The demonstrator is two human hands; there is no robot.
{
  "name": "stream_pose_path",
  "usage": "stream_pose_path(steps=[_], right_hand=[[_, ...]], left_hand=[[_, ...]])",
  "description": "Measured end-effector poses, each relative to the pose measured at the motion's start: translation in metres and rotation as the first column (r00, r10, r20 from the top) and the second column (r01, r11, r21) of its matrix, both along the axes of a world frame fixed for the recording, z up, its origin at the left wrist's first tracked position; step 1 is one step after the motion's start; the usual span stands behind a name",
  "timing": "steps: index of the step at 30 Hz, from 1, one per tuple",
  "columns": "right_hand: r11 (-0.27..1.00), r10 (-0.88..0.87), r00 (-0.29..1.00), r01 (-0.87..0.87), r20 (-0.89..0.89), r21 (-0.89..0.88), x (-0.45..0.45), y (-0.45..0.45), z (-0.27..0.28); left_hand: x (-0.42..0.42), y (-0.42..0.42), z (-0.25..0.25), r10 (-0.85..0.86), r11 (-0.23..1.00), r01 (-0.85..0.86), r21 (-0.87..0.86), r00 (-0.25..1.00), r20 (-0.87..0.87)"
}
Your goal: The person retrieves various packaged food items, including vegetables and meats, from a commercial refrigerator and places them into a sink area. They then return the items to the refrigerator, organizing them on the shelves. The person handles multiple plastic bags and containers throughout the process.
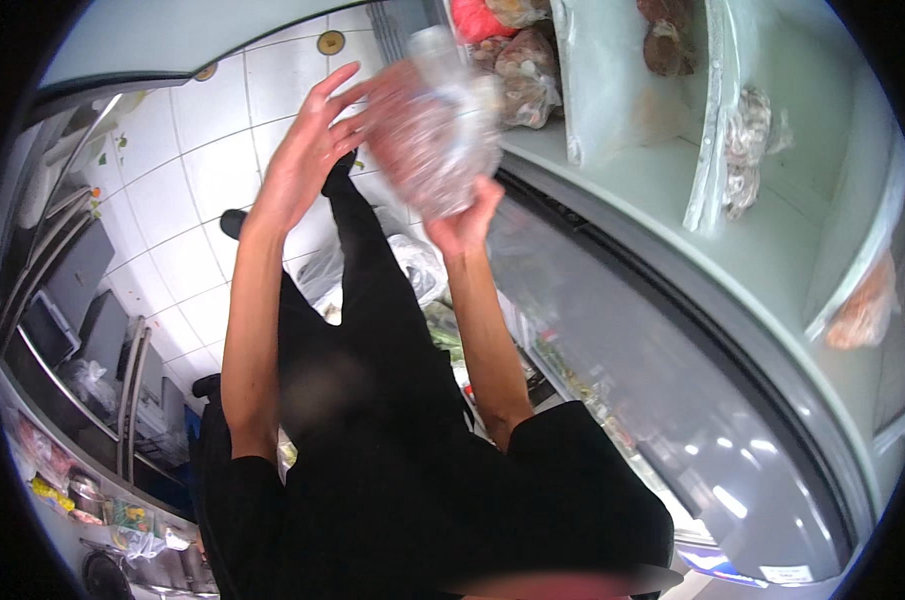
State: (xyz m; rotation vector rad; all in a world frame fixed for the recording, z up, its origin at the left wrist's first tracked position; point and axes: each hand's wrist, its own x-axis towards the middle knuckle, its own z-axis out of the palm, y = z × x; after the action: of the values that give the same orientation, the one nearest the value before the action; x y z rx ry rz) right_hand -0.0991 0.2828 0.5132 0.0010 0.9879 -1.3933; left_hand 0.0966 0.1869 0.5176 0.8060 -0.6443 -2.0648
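A clear plastic bag of reddish, meat-like food (430, 142) is held up in front of me, blurred by motion. My right hand (460, 221) grips its near lower edge, thumb up on the right side. My left hand (306, 146) is at the bag's left side, fingers spread and their tips against or just over the plastic. Blur hides whether those fingers grip it. To the right stands a chest freezer (722, 300) with its inside exposed. Several bags of food (524, 75) lie in its far left compartment.
Upright dividers (572, 82) split the freezer. A bag of dark food (666, 45), a pale bag (745, 150) and an orange-pink bag (865, 307) are inside. Plastic bags (419, 262) lie by my legs on the white tiled floor (212, 165). Metal shelving (130, 390) stands left.
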Motion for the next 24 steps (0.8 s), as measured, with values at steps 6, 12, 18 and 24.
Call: stream_pose_path(steps=[6, 12, 18, 24], right_hand=[[0.798, -0.569, 0.819, 0.529, -0.075, -0.288, -0.163, -0.114, 0.007], [0.439, -0.851, 0.301, 0.857, -0.431, -0.269, -0.366, -0.206, -0.014], [0.354, -0.677, 0.158, 0.926, -0.719, -0.131, -0.419, -0.215, -0.034], [0.613, 0.368, -0.093, 0.772, -0.925, 0.166, -0.406, -0.192, -0.044]], left_hand=[[-0.063, 0.024, -0.052, -0.24, 0.971, 0.231, 0.062, 0.931, 0.275], [-0.019, 0.089, -0.108, -0.388, 0.909, 0.286, 0.304, 0.846, 0.366], [0.041, 0.123, -0.124, -0.366, 0.902, 0.171, 0.397, 0.791, 0.491], [0.07, 0.132, -0.125, -0.332, 0.913, 0.094, 0.398, 0.74, 0.585]])
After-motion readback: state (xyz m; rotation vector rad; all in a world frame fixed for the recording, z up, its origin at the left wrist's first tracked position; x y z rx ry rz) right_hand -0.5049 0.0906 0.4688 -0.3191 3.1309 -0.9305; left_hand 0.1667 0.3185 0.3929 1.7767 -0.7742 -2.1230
